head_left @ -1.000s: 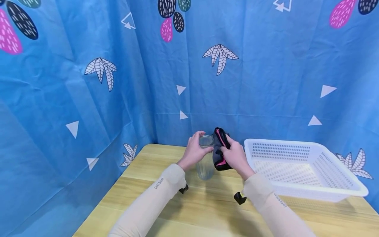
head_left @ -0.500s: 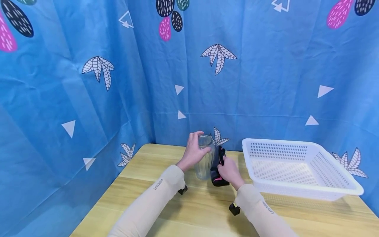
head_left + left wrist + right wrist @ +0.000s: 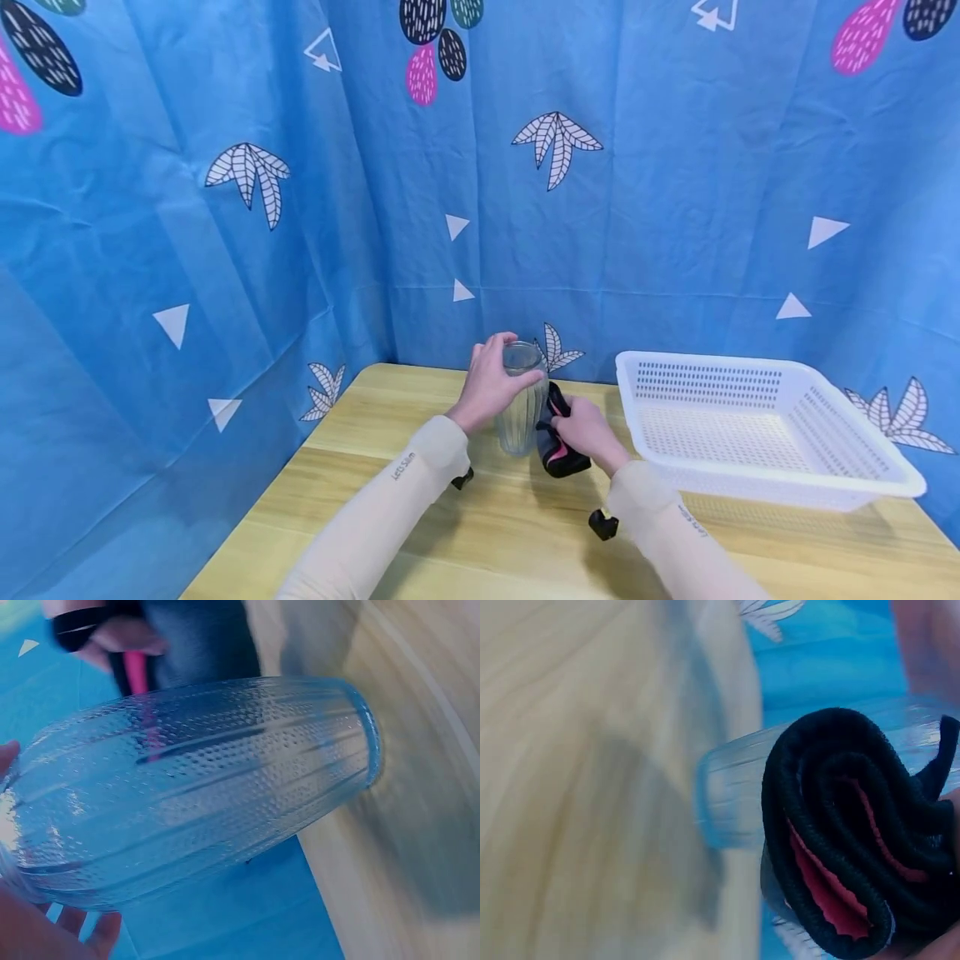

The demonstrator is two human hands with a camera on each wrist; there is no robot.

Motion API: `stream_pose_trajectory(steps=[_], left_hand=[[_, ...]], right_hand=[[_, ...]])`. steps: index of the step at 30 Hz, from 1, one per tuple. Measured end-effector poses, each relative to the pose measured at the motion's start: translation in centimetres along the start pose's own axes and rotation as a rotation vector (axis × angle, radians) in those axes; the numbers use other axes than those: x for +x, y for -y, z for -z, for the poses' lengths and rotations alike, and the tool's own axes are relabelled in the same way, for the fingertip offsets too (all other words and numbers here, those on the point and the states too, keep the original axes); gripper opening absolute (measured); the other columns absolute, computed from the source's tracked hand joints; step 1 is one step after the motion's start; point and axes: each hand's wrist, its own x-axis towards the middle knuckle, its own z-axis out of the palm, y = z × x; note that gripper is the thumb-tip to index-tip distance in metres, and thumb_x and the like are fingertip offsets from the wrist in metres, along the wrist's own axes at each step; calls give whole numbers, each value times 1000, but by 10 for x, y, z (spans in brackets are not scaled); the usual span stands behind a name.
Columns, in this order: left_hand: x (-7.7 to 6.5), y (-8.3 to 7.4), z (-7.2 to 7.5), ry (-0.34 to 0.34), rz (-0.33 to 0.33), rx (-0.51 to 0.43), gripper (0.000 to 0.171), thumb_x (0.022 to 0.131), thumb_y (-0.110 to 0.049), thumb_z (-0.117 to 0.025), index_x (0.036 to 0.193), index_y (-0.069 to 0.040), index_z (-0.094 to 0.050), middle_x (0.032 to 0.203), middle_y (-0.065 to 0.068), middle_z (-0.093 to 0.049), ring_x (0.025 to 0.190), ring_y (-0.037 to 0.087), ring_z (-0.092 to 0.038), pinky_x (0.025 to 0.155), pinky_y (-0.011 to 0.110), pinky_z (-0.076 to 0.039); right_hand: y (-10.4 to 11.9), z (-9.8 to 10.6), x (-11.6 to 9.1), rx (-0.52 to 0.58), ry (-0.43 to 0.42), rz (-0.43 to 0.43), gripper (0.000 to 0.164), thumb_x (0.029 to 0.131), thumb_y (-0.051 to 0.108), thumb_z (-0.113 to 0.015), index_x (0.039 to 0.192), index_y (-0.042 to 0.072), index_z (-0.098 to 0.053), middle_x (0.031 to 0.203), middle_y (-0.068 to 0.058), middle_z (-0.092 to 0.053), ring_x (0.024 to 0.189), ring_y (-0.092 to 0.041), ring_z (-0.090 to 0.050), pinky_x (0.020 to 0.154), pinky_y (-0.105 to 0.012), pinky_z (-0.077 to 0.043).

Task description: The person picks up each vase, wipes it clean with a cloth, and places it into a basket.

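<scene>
A clear ribbed glass vase stands upright on the wooden table, its textured wall plain in the left wrist view. My left hand grips it near the rim, fingers behind and thumb across the near side. Just right of the vase, my right hand holds a rolled-up fabric item in black, grey and pink. The right wrist view looks at the end of this roll, with thick black edging and pink lining in layers. Its exact kind does not show. Whether it touches the glass, I cannot tell.
A white perforated plastic basket stands on the right of the table. Blue patterned curtains hang behind and to the left. Small black devices sit at both wrists.
My right hand has lowered the fabric roll from beside the vase's rim to beside its lower part, then tilted it slightly. The left hand and the vase stay in place.
</scene>
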Motion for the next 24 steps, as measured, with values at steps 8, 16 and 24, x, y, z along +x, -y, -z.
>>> stream_pose_trajectory(steps=[8, 16, 24], left_hand=[[-5, -3, 2, 44, 17, -16, 68, 87, -39, -77, 145, -23, -44, 142, 7, -41, 128, 25, -43, 105, 46, -43], [0, -6, 3, 84, 2, -118, 67, 87, -28, -76, 144, -21, -43, 141, 7, -44, 133, 27, -46, 105, 46, -44], [0, -4, 0, 72, 1, -145, 65, 86, -26, -74, 143, -22, -43, 141, 5, -42, 132, 25, -46, 103, 46, -46]], right_hand=[[30, 31, -5, 19, -80, 76, 59, 94, 6, -56, 151, 6, -45, 122, -28, -66, 82, -23, -68, 70, -36, -56], [53, 44, -8, 93, -186, 153, 62, 97, 12, -55, 156, 16, -39, 127, -27, -64, 78, -25, -69, 64, -34, -57], [33, 29, -5, 33, -123, 57, 45, 99, 13, -53, 142, 0, -50, 119, -28, -67, 90, -29, -73, 74, -41, -60]])
